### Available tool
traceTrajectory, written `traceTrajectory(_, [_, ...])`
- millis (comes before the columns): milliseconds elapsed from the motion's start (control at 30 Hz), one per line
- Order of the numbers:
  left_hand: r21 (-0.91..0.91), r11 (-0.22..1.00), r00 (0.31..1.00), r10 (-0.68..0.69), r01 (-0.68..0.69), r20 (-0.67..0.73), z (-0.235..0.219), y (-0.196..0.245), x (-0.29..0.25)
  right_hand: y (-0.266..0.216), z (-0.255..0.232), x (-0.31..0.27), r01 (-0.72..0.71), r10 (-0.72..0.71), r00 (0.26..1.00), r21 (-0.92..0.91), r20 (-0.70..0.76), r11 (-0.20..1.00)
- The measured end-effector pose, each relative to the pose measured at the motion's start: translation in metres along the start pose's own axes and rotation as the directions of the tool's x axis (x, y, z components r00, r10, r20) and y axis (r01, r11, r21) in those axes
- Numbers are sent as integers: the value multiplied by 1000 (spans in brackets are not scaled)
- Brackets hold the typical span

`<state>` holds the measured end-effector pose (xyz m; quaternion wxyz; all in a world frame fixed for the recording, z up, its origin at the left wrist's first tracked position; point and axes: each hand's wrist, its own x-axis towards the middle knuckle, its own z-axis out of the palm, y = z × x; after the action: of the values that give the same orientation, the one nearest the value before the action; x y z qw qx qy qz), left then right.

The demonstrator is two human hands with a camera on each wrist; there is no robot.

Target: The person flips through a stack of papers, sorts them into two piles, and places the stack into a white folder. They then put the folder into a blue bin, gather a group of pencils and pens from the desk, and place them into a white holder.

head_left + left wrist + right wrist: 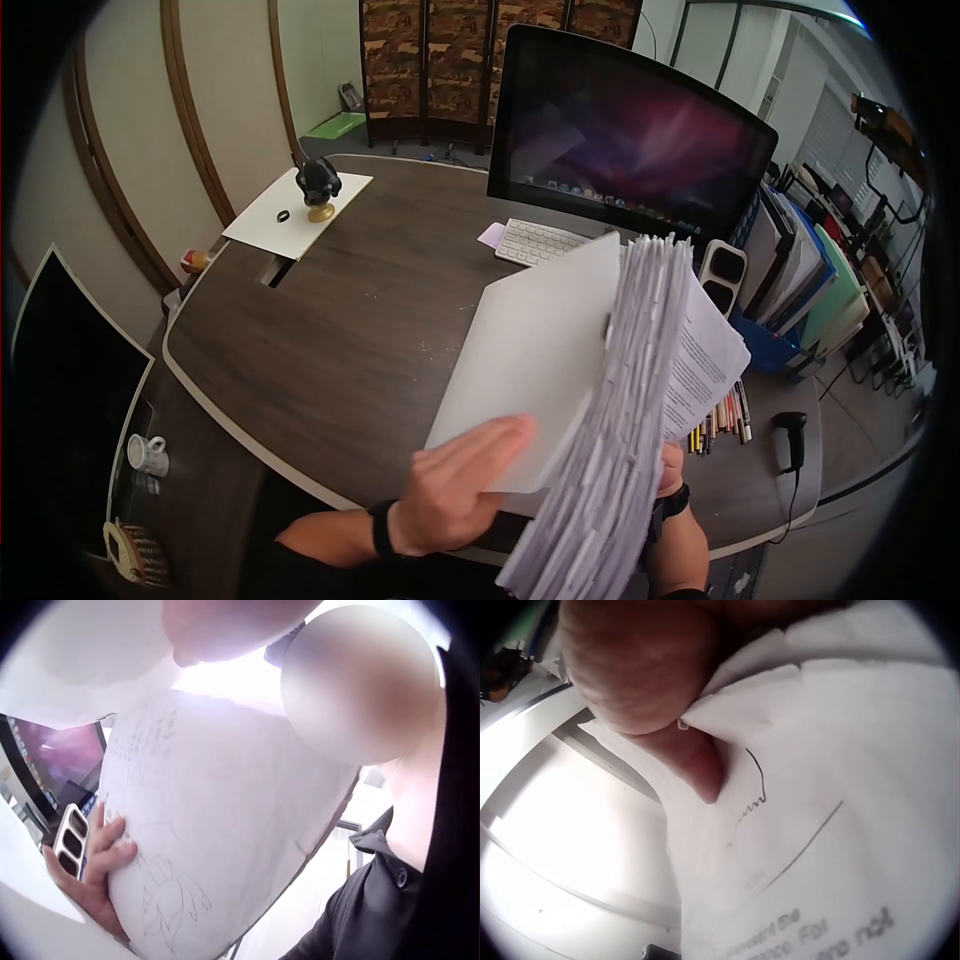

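Note:
A thick stack of papers (620, 400) stands on edge, tilted, above the front of the desk. A broad white sheet (540, 360) fans out from its left side. My left hand (455, 490) lies against this sheet's lower part with its fingers straight and slightly blurred. On the stack's right side, my right hand (671, 470) grips the papers, mostly hidden behind them. The right wrist view shows its thumb (682, 761) pressed on a printed page (817, 847) with a pen mark. In the left wrist view, a page with line drawings (217, 810) faces the camera.
Behind the stack are a monitor (640, 140) and a white keyboard (540, 242). On the right are a blue file holder (770, 340), colored pencils (722, 422) and a black handheld scanner (789, 440). A white board (260, 225) bears a black object (319, 182) at the far left.

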<state>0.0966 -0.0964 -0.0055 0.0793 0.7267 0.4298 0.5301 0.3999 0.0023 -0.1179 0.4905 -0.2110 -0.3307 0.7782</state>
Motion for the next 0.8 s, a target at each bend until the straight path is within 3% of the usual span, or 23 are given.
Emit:
traceTrajectory(100, [56,998,987,16,-7,-163,-30,-15,-21,-5,18,3,-39,39,999,37,-12,999])
traceTrajectory(133, [204,978,997,-37,50,-67,-50,-24,-34,-6,24,4,-36,37,999,23,-37,999])
traceTrajectory(167, [-85,996,958,-36,12,-286,-45,-40,-51,-7,25,4,-33,34,999,29,-42,999])
traceTrajectory(200, [39,994,938,-88,107,-336,-59,-46,-59,-7,25,4,-64,64,996,-5,-62,998])
traceTrajectory(233, [122,990,930,-18,67,-366,-70,-55,-62,-8,27,5,-96,92,992,-37,-81,995])
traceTrajectory(333, [135,985,893,-39,111,-449,-91,-72,-84,-12,33,5,-114,104,989,-94,-103,989])
traceTrajectory(433, [58,975,845,-156,215,-512,-113,-82,-103,-18,36,5,-119,100,988,-170,-114,978])
traceTrajectory(500, [414,793,886,-328,448,-329,-130,-78,-101,-21,37,6,-123,99,988,-212,-121,969])
traceTrajectory(533, [278,845,855,-332,457,-398,-126,-80,-102,-21,34,7,-131,107,987,-212,-119,968])
traceTrajectory(567, [275,844,852,-334,460,-403,-125,-78,-96,-21,33,8,-139,116,986,-213,-116,967])
traceTrajectory(633, [619,563,837,-347,547,-423,-128,-76,-80,-22,39,10,-161,130,982,-238,-139,958])
traceTrajectory(667, [616,565,836,-347,549,-426,-128,-77,-77,-22,41,11,-177,138,976,-250,-168,952])
traceTrajectory(733, [938,142,919,-292,316,-266,-129,-79,-73,-22,40,12,-187,146,976,-279,-162,942])
traceTrajectory(767, [939,146,921,-289,312,-261,-132,-84,-72,-22,40,13,-198,156,975,-305,-157,932])
traceTrajectory(800, [956,240,931,-359,167,-73,-135,-94,-73,-23,43,13,-195,152,975,-302,-160,933])
